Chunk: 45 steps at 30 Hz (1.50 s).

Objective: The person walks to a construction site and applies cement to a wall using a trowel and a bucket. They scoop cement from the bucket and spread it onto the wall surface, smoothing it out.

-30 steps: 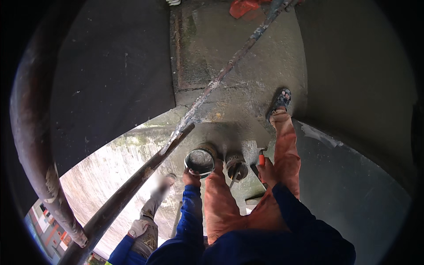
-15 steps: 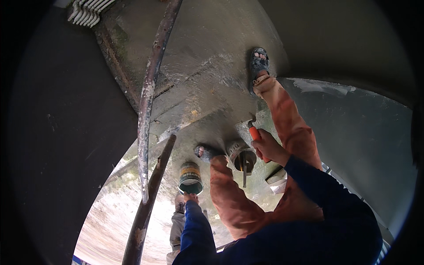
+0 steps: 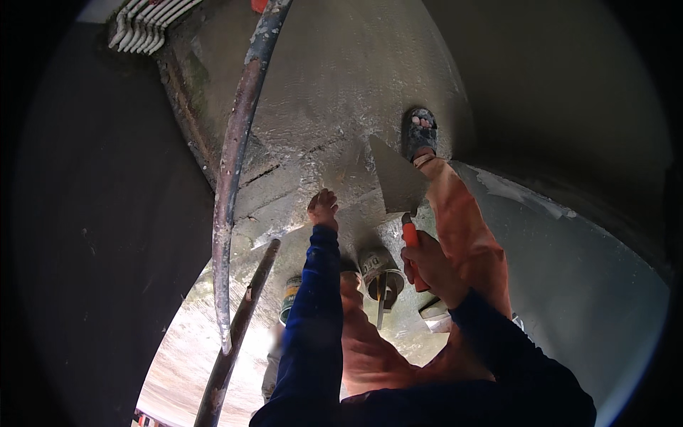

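Note:
My right hand (image 3: pixel 430 263) is closed around the orange handle of a trowel (image 3: pixel 398 178). Its flat, pointed grey blade reaches forward, close to my sandalled foot (image 3: pixel 421 132). Stretched out in front, my left hand (image 3: pixel 324 206) has its fingers curled in, and nothing shows in them. It is over the grey floor, left of the blade and apart from it. Behind my left forearm, a green and yellow bucket (image 3: pixel 288 302) is partly hidden. Between my legs stands a pail (image 3: pixel 371 263) with a long narrow tool sticking out.
A long stained pole (image 3: pixel 238 135) crosses the left side, beside a second dark pole (image 3: pixel 242 320). White pipes (image 3: pixel 146 28) run at the upper left. Grey walls (image 3: pixel 569 213) rise at the right. Another person's grey trouser leg (image 3: pixel 271 373) shows at the lower left.
My left hand has let go of the green and yellow bucket's rim and moved forward. The trowel has turned, so its blade now shows broad face on. The bucket is now mostly behind my arm.

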### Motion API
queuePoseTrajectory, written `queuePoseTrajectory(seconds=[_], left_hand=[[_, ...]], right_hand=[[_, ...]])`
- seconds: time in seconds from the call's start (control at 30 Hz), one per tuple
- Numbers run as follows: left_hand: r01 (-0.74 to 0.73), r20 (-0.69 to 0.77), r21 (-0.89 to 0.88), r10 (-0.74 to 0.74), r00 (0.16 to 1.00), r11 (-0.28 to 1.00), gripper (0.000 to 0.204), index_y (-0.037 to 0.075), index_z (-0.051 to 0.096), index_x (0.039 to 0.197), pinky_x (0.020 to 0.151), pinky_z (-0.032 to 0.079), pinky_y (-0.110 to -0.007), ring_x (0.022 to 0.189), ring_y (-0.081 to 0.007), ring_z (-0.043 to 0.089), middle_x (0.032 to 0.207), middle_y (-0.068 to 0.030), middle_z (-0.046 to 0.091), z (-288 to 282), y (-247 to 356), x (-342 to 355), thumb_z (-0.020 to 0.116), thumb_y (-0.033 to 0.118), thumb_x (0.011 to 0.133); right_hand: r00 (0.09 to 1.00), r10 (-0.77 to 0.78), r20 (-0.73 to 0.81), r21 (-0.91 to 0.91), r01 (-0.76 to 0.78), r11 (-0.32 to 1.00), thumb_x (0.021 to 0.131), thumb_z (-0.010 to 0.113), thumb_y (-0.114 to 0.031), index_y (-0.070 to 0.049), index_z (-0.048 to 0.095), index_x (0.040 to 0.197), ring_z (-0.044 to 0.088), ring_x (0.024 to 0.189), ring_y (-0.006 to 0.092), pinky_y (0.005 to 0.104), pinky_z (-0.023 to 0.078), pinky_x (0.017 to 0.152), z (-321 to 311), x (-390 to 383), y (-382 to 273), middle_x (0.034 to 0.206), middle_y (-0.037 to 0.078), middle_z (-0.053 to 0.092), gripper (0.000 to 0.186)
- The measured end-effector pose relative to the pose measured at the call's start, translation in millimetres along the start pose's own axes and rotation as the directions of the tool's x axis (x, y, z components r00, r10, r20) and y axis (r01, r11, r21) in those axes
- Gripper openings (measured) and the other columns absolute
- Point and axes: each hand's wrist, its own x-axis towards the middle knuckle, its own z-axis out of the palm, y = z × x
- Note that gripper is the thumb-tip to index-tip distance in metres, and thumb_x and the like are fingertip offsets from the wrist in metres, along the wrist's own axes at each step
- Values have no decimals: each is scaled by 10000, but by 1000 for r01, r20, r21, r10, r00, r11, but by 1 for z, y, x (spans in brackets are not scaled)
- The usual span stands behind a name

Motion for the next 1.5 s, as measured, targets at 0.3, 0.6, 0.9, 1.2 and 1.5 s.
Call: queuePoseTrajectory(seconds=[0.3, 0.6, 0.9, 1.2, 1.5], left_hand=[[204, -216, -485, -342, 915, 851, 243, 74, 527, 1007, 630, 431, -298, 794, -165, 533, 890, -43, 557, 127, 36, 135, 511, 232, 823], [112, -158, 965, 183, 970, 237, 331, 76, 539, 1015, 882, 425, -258, 1056, -196, 520, 1104, -78, 560, 180, 71, 111, 596, 204, 716], [-3, -241, -663, -210, 948, 749, 114, 80, 532, 879, 548, 437, -308, 627, -155, 504, 776, -67, 559, 152, 37, 150, 507, 183, 839], [-381, -324, -640, 216, 921, 667, 202, 92, 472, 733, 489, 435, -301, 512, -147, 473, 669, -39, 550, 132, 66, 59, 653, 4, 747], [-267, -108, -629, 258, 960, 730, 159, 104, 498, 747, 561, 446, -327, 588, -144, 518, 706, -26, 569, 42, 38, -89, 599, -16, 770]], right_hand=[[999, 39, 13, 104, -40, 994, 745, 474, -35, 21, 385, 1047, 462, 399, 115, 237, 389, 347, -21, 0, -51, 623, 43, 464, 320], [989, 147, 29, 197, -150, 969, 754, 479, -25, 38, 369, 1070, 468, 404, 133, 264, 403, 353, -34, 3, -67, 630, 54, 466, 340], [998, 61, -5, 117, -60, 991, 753, 478, -26, 29, 378, 1057, 465, 403, 125, 256, 401, 357, -21, -4, -73, 633, 54, 472, 324], [973, -184, -141, 52, 193, 980, 760, 473, -2, 6, 391, 1047, 463, 406, 120, 238, 387, 351, -22, -7, -54, 648, 55, 479, 299], [858, -471, -207, 136, 502, 854, 783, 462, -1, -17, 409, 1030, 448, 453, 101, 218, 384, 395, -46, -45, -58, 682, 36, 472, 253]])
